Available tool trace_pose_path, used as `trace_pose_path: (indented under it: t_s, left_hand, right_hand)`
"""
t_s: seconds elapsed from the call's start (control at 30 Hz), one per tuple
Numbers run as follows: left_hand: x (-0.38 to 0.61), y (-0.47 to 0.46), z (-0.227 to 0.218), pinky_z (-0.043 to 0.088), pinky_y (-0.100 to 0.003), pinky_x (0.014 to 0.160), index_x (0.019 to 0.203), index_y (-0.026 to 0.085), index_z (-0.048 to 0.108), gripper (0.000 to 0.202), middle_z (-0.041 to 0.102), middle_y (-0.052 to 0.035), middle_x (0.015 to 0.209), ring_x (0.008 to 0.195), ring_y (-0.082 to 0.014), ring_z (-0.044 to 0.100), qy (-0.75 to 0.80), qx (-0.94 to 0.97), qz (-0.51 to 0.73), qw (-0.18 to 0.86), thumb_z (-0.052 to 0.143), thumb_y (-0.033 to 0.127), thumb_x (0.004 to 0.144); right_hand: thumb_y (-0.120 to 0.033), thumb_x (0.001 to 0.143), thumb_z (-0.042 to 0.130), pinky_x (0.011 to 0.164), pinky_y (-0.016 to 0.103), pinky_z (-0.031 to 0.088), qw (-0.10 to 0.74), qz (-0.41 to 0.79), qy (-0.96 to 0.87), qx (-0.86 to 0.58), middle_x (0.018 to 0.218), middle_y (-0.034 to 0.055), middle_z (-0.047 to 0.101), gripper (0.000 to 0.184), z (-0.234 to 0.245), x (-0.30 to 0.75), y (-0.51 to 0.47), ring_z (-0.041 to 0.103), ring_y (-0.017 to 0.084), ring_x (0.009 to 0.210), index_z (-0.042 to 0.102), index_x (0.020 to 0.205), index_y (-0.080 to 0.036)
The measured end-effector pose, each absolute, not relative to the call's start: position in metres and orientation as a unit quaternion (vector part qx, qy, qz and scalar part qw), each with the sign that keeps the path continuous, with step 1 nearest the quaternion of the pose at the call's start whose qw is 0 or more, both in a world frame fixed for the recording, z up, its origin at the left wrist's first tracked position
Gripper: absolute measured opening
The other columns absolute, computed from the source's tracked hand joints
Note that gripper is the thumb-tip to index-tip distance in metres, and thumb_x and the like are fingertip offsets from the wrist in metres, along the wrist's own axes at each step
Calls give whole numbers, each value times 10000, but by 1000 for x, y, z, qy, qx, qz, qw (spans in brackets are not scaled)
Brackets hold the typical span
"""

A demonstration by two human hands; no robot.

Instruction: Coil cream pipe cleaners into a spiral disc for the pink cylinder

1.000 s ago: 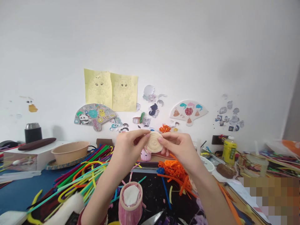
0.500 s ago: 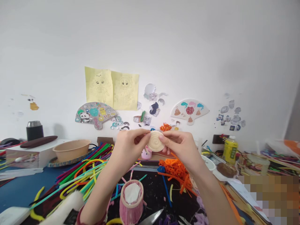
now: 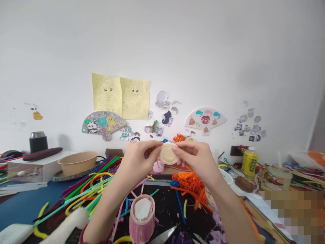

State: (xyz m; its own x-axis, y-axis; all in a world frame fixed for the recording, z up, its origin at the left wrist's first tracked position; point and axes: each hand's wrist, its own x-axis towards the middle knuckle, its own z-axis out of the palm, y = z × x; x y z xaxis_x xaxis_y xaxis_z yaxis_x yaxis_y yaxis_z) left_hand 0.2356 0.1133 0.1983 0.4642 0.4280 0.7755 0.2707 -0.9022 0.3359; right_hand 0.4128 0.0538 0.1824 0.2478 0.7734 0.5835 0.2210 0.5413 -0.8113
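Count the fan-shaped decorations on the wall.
2: panda fan, left of centre, by the yellow sheets; red-symbol fan, right of centre. None looks hidden.

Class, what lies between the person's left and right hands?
In the head view, a cream coiled disc lies between the left hand and right hand, held by both.

Wall: smooth, pale grey-white [image 3: 162,40], filling the upper half; darker strip [image 3: 320,118] at far right edge.
Wall, left of centre: two yellow sheets [image 3: 135,105] with line drawings, side by side; decorated fan [image 3: 118,118] just below.
Wall, right: white fan [image 3: 196,118]; cluster of small cutouts [image 3: 255,129] beyond.
Tabletop: blue [image 3: 15,208] at left, against wall.
Light: soft, even; faint shadows on wall.
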Motion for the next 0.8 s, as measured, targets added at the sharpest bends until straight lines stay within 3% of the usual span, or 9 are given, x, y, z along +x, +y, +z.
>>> trace_pose_path:
  t_s: [0.33,0.5,0.6,0.63,0.7,0.8]
  left_hand:
    - [234,110,200,460,-251,598,944,168,775,210,771,-23,741,614,-147,661,226,855,462,74,573,218,911]
    - [218,91,201,434,-265,614,958,144,766,211,763,-49,736,617,-165,655,315,836,448,19,565,194,917]
    - [201,66,182,427,-257,622,927,167,757,228,779,-55,830,653,-165,664,342,869,356,13,529,148,924]
    - [197,56,171,424,-248,612,877,180,749,251,768,-41,783,655,-164,665,336,890,306,30,507,146,934]
    - [191,36,145,425,-231,573,808,190,732,283,742,-35,713,617,-160,654,335,920,191,78,485,142,938]
    - [191,17,111,490,-224,656,868,218,748,250,772,-54,814,730,-185,708,351,920,123,124,518,124,901]
  right_hand:
    - [-406,771,759,486,265,504,632,179,-604,-451,588,10,685,271,186,414,51,589,127,480,786,874,-156]
    - [-412,747,785,470,257,485,625,181,-604,-461,578,17,696,294,184,419,48,605,139,471,772,883,-152]
    - [-404,779,761,433,246,467,627,178,-594,-471,524,5,666,265,182,419,49,611,151,454,749,881,-159]
    - [-412,788,753,418,245,464,626,181,-594,-472,532,5,668,265,182,418,50,616,155,444,737,880,-164]
    - [-434,797,742,400,249,475,621,192,-600,-467,617,18,702,271,180,414,52,640,162,443,708,878,-177]
    - [-475,790,743,402,264,510,606,221,-617,-452,754,43,741,308,178,405,54,672,173,453,670,884,-191]
